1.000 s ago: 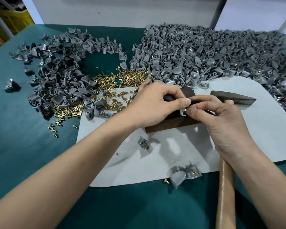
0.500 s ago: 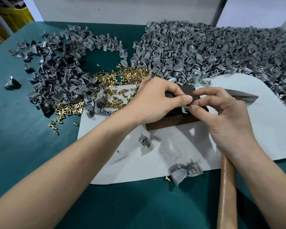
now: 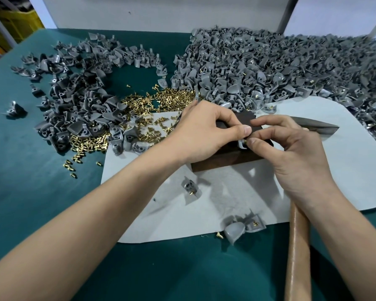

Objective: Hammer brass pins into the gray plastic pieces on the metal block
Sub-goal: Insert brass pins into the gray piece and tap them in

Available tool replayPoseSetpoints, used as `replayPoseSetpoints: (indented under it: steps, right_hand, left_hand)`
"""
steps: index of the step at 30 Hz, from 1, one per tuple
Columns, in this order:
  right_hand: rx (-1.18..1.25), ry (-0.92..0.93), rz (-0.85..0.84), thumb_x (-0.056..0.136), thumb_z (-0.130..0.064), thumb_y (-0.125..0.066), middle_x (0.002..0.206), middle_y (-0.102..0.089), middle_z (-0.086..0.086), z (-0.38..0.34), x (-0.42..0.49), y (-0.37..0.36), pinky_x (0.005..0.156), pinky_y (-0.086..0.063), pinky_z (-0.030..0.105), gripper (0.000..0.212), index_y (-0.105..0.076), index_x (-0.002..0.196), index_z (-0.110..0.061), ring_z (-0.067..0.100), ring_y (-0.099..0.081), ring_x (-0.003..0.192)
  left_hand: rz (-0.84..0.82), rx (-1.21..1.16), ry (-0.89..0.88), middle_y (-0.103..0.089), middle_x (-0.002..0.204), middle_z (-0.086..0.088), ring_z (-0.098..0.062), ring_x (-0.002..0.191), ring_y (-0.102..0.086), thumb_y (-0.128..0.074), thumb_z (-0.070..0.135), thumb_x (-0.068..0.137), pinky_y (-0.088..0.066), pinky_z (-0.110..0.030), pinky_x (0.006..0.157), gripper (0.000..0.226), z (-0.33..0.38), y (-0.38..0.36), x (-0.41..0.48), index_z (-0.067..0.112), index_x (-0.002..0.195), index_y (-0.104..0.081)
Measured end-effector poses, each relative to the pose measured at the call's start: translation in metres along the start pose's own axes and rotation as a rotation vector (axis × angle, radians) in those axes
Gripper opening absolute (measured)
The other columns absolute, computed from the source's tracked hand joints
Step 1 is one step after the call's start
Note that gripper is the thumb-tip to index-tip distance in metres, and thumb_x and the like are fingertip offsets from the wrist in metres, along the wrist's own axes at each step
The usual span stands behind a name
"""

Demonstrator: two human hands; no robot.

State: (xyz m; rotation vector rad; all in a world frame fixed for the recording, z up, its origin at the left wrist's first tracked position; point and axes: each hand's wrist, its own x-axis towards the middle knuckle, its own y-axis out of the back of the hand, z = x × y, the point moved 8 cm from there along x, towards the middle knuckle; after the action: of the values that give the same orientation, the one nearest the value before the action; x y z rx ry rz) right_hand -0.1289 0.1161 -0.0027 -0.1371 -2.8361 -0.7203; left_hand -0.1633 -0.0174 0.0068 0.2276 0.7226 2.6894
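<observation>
2 forearms (image 3: 100,213) are seen bare along their whole visible length. The left hand (image 3: 204,133) and right hand (image 3: 291,157) are likewise uncovered, and a short-trimmed nail is shown on the left thumb (image 3: 244,131).

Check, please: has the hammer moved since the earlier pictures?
No. The hammer has its head at the same place relative to the metal block and the white mat.

Gray plastic pieces (image 3: 269,68) and gold-coloured brass pins (image 3: 174,98) lie on the teal bench (image 3: 26,170); the mat (image 3: 345,170) is white, the metal block (image 3: 224,159) dark brown.
</observation>
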Motion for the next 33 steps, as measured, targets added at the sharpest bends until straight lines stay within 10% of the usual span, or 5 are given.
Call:
replayPoseSetpoints:
  steps: [20, 28, 33]
  right_hand:
    - [-0.098, 0.048, 0.052, 0.077, -0.012, -0.074, 0.097, -0.058, -0.019, -0.007, -0.001, 0.002, 0.101, -0.033, 0.033, 0.028, -0.063, 0.067, -0.036, 0.019, -0.05, 0.112]
    - [0.041, -0.036, -0.015, 0.076, -0.018, -0.076, 0.098, -0.068, -0.012, 0.007, 0.002, 0.002, 0.104, -0.032, 0.055, 0.016, -0.073, 0.068, -0.031, 0.021, -0.054, 0.113]
    - [0.101, -0.068, -0.02, 0.076, -0.011, -0.074, 0.1, -0.068, -0.007, 0.008, -0.001, -0.001, 0.098, -0.038, 0.02, 0.015, -0.073, 0.07, -0.025, -0.002, -0.057, 0.098]
  left_hand:
    - [0.003, 0.019, 0.002, -0.07, 0.083, 0.001, -0.015, 0.095, -0.063, -0.072, 0.029, 0.085, -0.03, -0.052, 0.111, 0.017, 0.0, 0.0, -0.001, 0.031, 0.068, -0.068]
    - [0.004, 0.021, -0.001, -0.072, 0.083, -0.001, -0.015, 0.103, -0.063, -0.072, 0.028, 0.085, -0.03, -0.049, 0.112, 0.018, -0.001, 0.001, -0.001, 0.029, 0.067, -0.069]
    - [0.009, 0.023, -0.004, -0.073, 0.083, 0.002, -0.014, 0.106, -0.063, -0.073, 0.029, 0.084, -0.031, -0.047, 0.111, 0.02, -0.002, 0.002, 0.0, 0.032, 0.065, -0.068]
